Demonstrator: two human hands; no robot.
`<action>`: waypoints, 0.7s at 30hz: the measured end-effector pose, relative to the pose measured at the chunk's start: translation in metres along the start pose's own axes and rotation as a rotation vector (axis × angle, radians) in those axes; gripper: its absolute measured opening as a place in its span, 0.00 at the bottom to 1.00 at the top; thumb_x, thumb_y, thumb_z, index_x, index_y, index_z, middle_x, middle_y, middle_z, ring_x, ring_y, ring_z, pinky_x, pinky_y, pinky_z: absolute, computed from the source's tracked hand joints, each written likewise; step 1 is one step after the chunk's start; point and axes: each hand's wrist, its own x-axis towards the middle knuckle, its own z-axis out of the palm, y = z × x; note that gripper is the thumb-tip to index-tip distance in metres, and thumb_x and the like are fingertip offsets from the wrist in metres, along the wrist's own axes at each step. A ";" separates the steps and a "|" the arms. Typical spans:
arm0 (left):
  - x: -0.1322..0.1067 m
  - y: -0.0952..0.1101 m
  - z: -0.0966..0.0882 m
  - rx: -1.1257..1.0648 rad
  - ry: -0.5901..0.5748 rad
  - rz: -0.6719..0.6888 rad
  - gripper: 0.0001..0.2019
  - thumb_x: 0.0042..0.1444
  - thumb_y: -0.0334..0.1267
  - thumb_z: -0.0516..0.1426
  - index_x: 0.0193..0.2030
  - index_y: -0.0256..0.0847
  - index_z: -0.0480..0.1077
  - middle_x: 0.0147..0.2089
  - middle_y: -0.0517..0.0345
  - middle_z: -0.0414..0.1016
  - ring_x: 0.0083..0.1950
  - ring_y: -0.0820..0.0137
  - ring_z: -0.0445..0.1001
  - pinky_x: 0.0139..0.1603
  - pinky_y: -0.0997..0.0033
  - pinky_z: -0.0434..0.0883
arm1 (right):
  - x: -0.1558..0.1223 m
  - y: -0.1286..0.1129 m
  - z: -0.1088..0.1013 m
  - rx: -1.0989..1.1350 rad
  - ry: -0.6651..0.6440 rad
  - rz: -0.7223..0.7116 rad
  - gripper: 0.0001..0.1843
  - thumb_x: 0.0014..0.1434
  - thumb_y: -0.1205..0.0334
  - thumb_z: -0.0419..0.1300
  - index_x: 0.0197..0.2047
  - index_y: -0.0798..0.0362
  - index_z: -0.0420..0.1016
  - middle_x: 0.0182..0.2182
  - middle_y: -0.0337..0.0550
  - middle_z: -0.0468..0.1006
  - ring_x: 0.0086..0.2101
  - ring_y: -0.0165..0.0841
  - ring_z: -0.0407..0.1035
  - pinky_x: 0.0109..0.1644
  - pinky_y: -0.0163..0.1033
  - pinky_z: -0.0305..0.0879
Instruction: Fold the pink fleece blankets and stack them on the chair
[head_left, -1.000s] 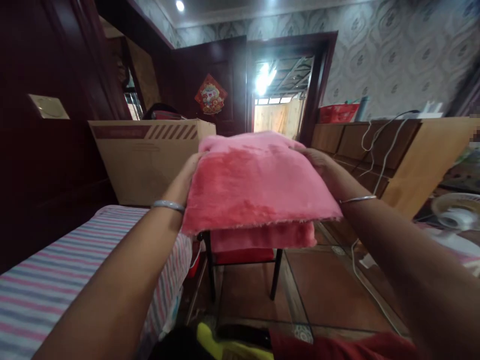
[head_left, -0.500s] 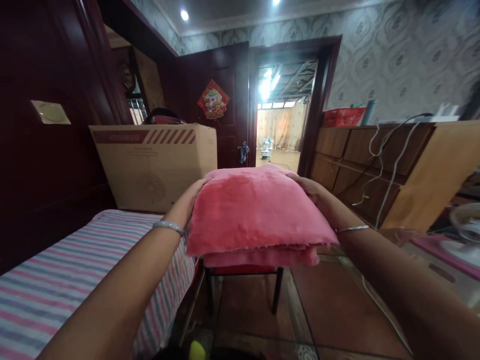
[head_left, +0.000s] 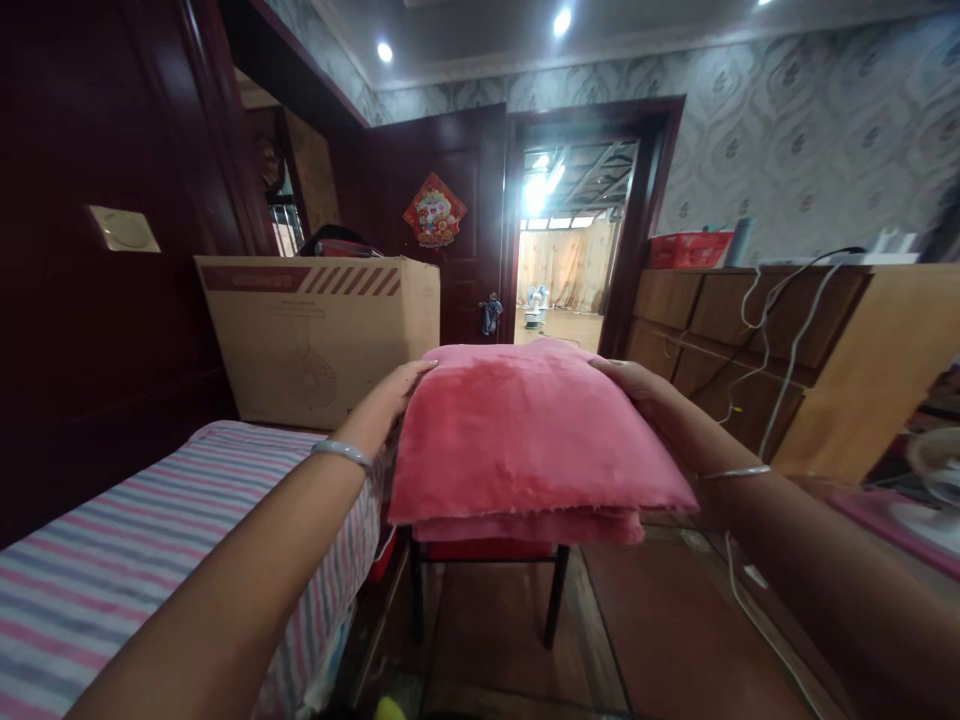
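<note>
A folded pink plush blanket [head_left: 532,430] fills the middle of the view, its layers showing along the frayed near edge. My left hand [head_left: 401,390], below a pale bangle, grips its left side with the thumb on top. On the opposite side my right hand [head_left: 634,385], with a thin bangle at the wrist, holds it the same way; the fingers of both hands are partly hidden beneath. Directly under the blanket is a red-seated stool [head_left: 487,550] with dark legs. Whether the blanket rests on the seat or hangs just over it, I cannot tell.
To the left lies a surface covered by a striped cloth [head_left: 150,540], with a large cardboard box [head_left: 315,340] behind it. A wooden cabinet [head_left: 750,320] with dangling cables stands on the right. A doorway lies straight ahead, with a fan [head_left: 535,305] beyond it.
The blanket and both hands sit slightly farther right and lower in the picture, while the camera view has tilted up a little. Both hands keep their hold on the blanket.
</note>
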 end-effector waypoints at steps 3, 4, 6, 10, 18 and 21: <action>0.009 0.010 -0.004 0.032 0.010 -0.084 0.10 0.44 0.38 0.69 0.35 0.41 0.79 0.25 0.54 0.77 0.37 0.58 0.80 0.44 0.59 0.76 | 0.003 -0.006 -0.004 -0.134 0.143 0.041 0.32 0.55 0.46 0.66 0.60 0.52 0.77 0.54 0.56 0.82 0.52 0.52 0.78 0.52 0.54 0.78; 0.009 0.012 -0.004 0.035 0.005 -0.086 0.09 0.44 0.37 0.69 0.34 0.41 0.78 0.25 0.54 0.78 0.37 0.58 0.80 0.44 0.59 0.76 | 0.004 -0.009 -0.004 -0.188 0.170 0.013 0.35 0.56 0.45 0.65 0.63 0.52 0.75 0.58 0.56 0.79 0.55 0.53 0.76 0.55 0.55 0.76; 0.007 0.013 -0.001 0.055 -0.008 -0.045 0.09 0.44 0.35 0.68 0.35 0.40 0.79 0.32 0.50 0.81 0.42 0.56 0.81 0.46 0.59 0.76 | 0.004 -0.014 -0.002 -0.279 0.170 -0.057 0.36 0.57 0.45 0.65 0.65 0.52 0.73 0.64 0.57 0.74 0.61 0.54 0.71 0.63 0.56 0.71; 0.006 0.004 0.009 0.146 0.149 0.191 0.18 0.44 0.29 0.65 0.45 0.42 0.79 0.58 0.49 0.81 0.62 0.55 0.75 0.60 0.64 0.72 | 0.005 -0.012 0.003 -0.313 0.167 -0.153 0.35 0.57 0.48 0.66 0.65 0.52 0.73 0.63 0.57 0.75 0.63 0.52 0.69 0.68 0.56 0.64; 0.017 -0.005 0.011 0.137 0.109 0.109 0.14 0.48 0.32 0.67 0.44 0.41 0.81 0.48 0.47 0.84 0.57 0.55 0.79 0.57 0.61 0.74 | 0.023 0.008 0.002 -0.329 0.068 -0.090 0.24 0.57 0.48 0.67 0.54 0.51 0.82 0.51 0.50 0.84 0.56 0.50 0.75 0.62 0.53 0.70; 0.012 0.005 0.009 0.114 0.075 0.021 0.19 0.49 0.32 0.67 0.51 0.41 0.79 0.48 0.47 0.84 0.53 0.55 0.80 0.55 0.59 0.75 | 0.024 -0.004 -0.001 -0.562 0.149 -0.188 0.25 0.58 0.50 0.67 0.56 0.53 0.82 0.54 0.55 0.82 0.59 0.55 0.72 0.67 0.58 0.64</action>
